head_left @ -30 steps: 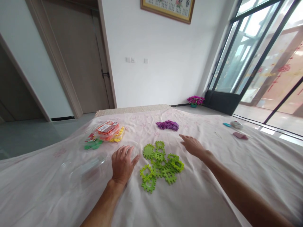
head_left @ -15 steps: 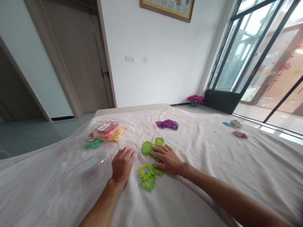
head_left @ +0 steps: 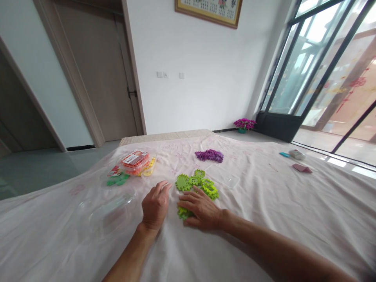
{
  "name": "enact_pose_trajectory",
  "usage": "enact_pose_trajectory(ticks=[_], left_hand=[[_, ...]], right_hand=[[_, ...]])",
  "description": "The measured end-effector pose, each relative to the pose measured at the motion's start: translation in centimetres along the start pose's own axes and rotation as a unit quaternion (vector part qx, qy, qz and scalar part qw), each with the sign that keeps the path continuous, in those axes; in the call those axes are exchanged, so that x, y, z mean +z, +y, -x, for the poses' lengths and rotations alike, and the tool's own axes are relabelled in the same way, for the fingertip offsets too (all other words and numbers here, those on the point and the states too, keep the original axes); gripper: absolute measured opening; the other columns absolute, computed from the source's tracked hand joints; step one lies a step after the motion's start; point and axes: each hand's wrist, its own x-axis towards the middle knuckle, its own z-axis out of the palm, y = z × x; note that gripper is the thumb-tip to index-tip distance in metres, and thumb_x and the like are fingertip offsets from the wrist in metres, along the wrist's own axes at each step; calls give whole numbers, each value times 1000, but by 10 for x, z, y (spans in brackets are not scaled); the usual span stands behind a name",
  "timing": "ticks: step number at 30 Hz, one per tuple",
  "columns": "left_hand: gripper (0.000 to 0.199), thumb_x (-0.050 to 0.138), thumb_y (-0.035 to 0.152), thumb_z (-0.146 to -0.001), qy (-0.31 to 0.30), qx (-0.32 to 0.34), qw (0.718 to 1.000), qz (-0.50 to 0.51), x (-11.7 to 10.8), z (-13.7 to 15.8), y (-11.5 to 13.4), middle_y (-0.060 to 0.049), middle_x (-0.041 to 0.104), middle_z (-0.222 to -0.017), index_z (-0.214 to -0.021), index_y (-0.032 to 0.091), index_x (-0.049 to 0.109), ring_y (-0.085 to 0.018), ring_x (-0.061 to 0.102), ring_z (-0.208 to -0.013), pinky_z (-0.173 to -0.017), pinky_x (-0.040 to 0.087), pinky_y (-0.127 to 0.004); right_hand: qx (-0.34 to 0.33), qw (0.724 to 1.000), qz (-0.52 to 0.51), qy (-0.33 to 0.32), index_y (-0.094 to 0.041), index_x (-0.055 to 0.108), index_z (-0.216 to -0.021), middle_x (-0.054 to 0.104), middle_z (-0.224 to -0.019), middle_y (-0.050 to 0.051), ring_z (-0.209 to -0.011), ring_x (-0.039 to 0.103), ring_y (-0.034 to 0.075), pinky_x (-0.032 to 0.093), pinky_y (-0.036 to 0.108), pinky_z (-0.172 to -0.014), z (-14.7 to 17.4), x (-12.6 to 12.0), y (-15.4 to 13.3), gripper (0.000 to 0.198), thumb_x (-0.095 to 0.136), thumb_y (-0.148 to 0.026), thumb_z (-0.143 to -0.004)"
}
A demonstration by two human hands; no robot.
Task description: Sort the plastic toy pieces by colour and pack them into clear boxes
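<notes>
Lime-green toothed plastic building pieces lie in a loose cluster on the sheet, some framed with openings, others solid. My right hand rests palm down, fingers stretched out, over the nearer green pieces, which it partly covers. To the left of the cluster, my left hand rests on the sheet with curled fingers; its palm is hidden, so I cannot tell whether anything is in it. A small gap separates it from the green pieces.
Purple pieces lie beyond the green ones. At left sit a clear box of orange pieces, yellow pieces, green pieces and a clear plastic container. A pink item and a white object are at right.
My right hand has moved nearer and slightly left, from the middle of the green cluster onto the near pieces, which now sit closer to the rest. My left hand has barely moved.
</notes>
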Motion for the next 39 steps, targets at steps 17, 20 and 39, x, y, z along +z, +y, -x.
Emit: enact_pose_trajectory(ticks=[17, 20, 39], left_hand=[[51, 41, 4, -89, -41, 67, 982, 172, -17, -3, 53, -11, 51, -141, -137, 21, 45, -18, 53, -127, -97, 51, -29], [49, 43, 6, -90, -44, 96, 974, 199, -25, -10, 45, -10, 54, -137, -135, 22, 47, -16, 55, -123, -97, 50, -28], [107, 82, 55, -58, -302, -135, 891, 312, -32, 6, -53, -14, 7, -157, -148, 30, 29, -40, 9, -146, -114, 23, -59]], right_hand=[[49, 972, -103, 204, -19, 54, -126, 35, -151, 14, -138, 35, 27, 37, 44, -108, -40, 19, 36, 55, 61, -12, -72], [46, 964, -151, 213, -18, 66, -94, 51, -139, 12, -130, 47, 24, 41, 40, -104, -43, 15, 50, 30, 55, -3, -71], [221, 974, 46, 36, -33, 66, -120, 68, -112, 6, -107, 55, 26, 40, 35, -90, -77, -14, 70, 44, 67, -49, -79]])
